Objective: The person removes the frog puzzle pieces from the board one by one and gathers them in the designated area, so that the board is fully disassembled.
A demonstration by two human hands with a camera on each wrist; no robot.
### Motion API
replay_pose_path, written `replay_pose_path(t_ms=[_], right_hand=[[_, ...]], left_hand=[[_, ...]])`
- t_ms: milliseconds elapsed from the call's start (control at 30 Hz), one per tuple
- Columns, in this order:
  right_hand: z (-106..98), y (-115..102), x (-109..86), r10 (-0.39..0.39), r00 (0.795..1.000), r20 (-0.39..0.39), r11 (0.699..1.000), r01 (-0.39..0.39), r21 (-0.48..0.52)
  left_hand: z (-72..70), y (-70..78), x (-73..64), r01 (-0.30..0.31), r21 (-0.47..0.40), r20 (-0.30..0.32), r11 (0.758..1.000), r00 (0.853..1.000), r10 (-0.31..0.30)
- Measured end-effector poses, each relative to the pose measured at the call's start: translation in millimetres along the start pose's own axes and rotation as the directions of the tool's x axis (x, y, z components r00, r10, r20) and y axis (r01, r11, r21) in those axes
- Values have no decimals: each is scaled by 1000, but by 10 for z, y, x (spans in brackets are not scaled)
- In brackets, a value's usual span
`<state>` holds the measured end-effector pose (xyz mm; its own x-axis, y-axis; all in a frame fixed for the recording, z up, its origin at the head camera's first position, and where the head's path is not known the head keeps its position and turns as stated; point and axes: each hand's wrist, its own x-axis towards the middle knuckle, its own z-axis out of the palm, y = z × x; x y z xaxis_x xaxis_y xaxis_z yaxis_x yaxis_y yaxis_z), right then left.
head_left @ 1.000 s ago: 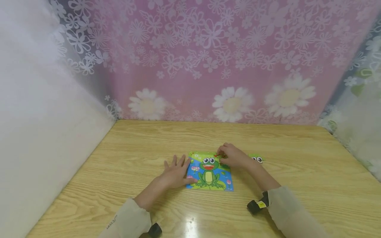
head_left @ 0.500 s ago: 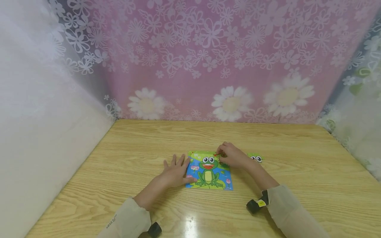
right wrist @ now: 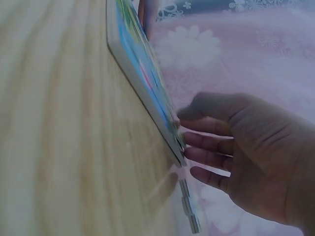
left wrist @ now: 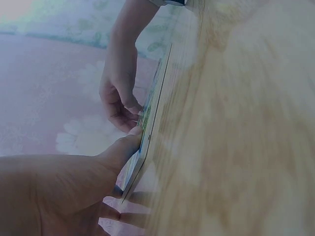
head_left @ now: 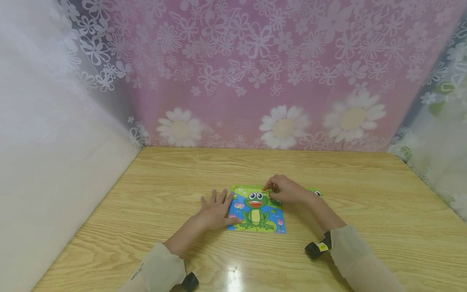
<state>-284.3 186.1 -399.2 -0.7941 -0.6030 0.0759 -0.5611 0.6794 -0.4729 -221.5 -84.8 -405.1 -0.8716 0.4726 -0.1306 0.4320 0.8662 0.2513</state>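
Note:
A square frog jigsaw puzzle (head_left: 256,217) lies flat on the table, its picture facing up. My left hand (head_left: 213,215) rests at its left side with the fingers spread; the thumb lies over the puzzle's edge, as the left wrist view also shows. My right hand (head_left: 286,190) is at the upper right corner, fingers bent, pinching what looks like a small puzzle piece against the board. The fingers hide most of that piece. In the right wrist view, the fingertips of my right hand (right wrist: 221,137) touch the far end of the puzzle (right wrist: 140,73).
Beyond my right forearm lies a green piece with frog eyes (head_left: 316,192), partly hidden by the arm. A small stack of thin pieces (right wrist: 189,206) shows past the puzzle in the right wrist view. A pink flowered curtain (head_left: 233,81) hangs behind the wooden table (head_left: 146,211).
My right wrist and forearm have shifted slightly to the right and up, covering more of the frog-eyed piece. The right fingertips stay at the same corner. My left hand and the puzzle have not moved.

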Motion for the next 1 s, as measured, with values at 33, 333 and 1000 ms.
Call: replay_pose_path(t_ms=[33, 333, 1000], right_hand=[[-17, -2, -8, -10, 1000, 18, 1000, 10, 1], [-76, -15, -41, -44, 995, 95, 999, 44, 6], [-86, -20, -50, -51, 997, 50, 999, 52, -16]], left_hand=[[0, 0, 1, 1, -1, 0, 1000, 1000, -1], [7, -6, 10, 8, -3, 5, 1000, 1000, -8], [-1, -2, -5, 2, -7, 3, 1000, 1000, -2]])
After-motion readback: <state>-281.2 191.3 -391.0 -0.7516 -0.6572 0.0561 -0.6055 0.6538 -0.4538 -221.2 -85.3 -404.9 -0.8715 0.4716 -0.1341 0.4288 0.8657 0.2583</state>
